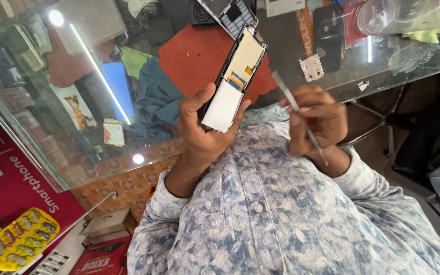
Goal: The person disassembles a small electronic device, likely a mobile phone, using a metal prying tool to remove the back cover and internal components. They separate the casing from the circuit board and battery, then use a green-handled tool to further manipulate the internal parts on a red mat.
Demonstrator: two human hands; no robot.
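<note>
Phone, opened up with its inner frame and ribbon parts showing, sits in the left hand, held above the glass worktop in front of the person's patterned shirt. Left grip is clamped on the phone's lower end: thumb along its left edge, fingertips wrapping the right edge by the white panel. Phone's long axis runs from about 7 o'clock at the palm up to 1 o'clock, top end pointing toward the keypad handset and red mat. Right hand is closed around a thin metal tool, fingers pinched on the shaft; tool's axis runs 11 o'clock to 5 o'clock, upper tip out past the fingers. Key relation: the phone lies at roughly 9 to 10 o'clock from the right grip, near but apart, with the tool's upper tip the closest part to the phone's right edge and not touching it. Small metal bracket lies on the worktop at 12 o'clock from the right hand. Blister pack lies far off at 8 o'clock.
</note>
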